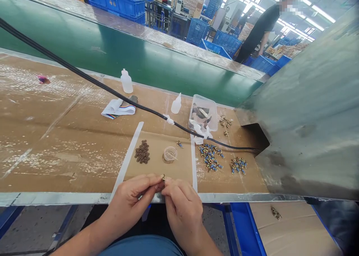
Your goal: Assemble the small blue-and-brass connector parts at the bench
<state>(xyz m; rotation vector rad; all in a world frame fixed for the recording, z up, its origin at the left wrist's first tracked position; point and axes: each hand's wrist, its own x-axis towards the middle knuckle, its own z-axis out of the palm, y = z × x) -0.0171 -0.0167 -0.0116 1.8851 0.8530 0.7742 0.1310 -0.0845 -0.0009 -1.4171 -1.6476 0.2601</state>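
My left hand [136, 194] and my right hand [181, 200] meet at the table's front edge. Their fingertips pinch a small brass-coloured metal part [163, 178] between them; its exact kind is too small to make out. Just beyond lies a brown sheet with a heap of small dark brown rings [142, 152]. To the right of the rings stands a small round clear cup [169, 154] with a thin pale stick across it. One small blue and brass part [180, 144] rests behind the cup.
Piles of blue and brass parts [211, 157] lie right of the taped sheet. A clear plastic box [203, 113], white dropper bottles [176, 104] and a folded striped ribbon [118, 109] sit farther back. A black cable [84, 74] crosses above the table. Behind runs a green conveyor belt [123, 48].
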